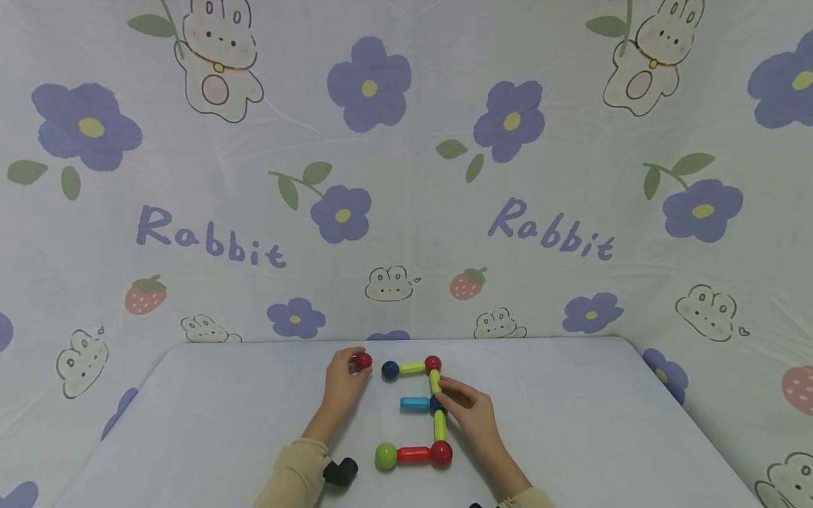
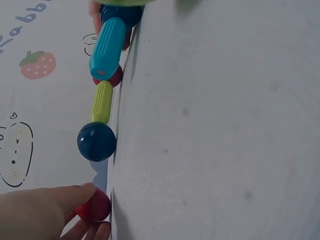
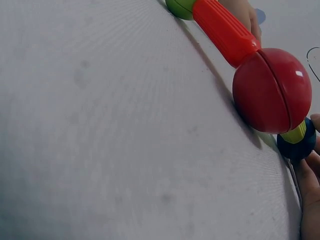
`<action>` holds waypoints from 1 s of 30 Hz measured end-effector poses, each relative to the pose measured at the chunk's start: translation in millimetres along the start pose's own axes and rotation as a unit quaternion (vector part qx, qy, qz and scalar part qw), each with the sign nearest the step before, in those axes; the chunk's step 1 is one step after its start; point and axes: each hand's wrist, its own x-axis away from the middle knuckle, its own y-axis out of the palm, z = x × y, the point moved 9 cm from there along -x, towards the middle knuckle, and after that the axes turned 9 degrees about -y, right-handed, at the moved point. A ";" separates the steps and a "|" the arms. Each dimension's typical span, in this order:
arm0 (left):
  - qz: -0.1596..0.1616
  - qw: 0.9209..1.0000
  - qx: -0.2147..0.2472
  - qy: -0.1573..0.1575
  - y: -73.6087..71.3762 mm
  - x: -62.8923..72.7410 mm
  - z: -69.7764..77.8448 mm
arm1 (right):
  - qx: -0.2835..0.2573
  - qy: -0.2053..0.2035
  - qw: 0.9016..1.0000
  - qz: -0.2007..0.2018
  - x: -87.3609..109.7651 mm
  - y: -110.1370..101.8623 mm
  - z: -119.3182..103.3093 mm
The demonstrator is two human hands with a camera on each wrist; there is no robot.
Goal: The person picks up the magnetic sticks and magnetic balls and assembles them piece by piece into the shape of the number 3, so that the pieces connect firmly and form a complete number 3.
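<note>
In the head view my left hand (image 1: 343, 381) pinches a small red ball (image 1: 363, 361) between thumb and fingers; the left wrist view shows that red ball (image 2: 96, 206) close to the white surface. My right hand (image 1: 470, 413) grips the middle dark blue ball (image 1: 437, 403) of a joined ball-and-stick shape. A blue stick (image 1: 416, 403) points left from that ball. Yellow-green sticks run from it to a far red ball (image 1: 432, 364) and a near red ball (image 1: 441, 454). The far arm ends in another dark blue ball (image 1: 390, 370), beside the left hand.
From the near red ball a red stick (image 1: 414, 454) leads to a green ball (image 1: 385, 456). Everything lies on a white table (image 1: 209, 423). Behind it hangs a patterned cloth (image 1: 406, 176). A black device (image 1: 341, 472) sits at the left wrist.
</note>
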 end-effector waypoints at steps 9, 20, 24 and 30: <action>0.002 0.999 -0.004 -0.044 -7.7 2.8 -8.9 | -0.010 -0.001 1.000 -0.018 3.0 2.3 -20.2; -0.053 0.995 -0.002 -0.081 -7.3 18.4 -4.1 | -0.008 -0.007 1.000 -0.003 -0.4 0.9 2.7; -0.070 0.994 -0.013 -0.082 -6.0 24.4 0.1 | -0.006 -0.004 1.000 -0.001 0.2 0.7 3.1; -0.103 0.992 -0.028 -0.073 1.0 30.8 3.4 | 0.002 -0.002 1.000 -0.001 0.3 -0.1 2.8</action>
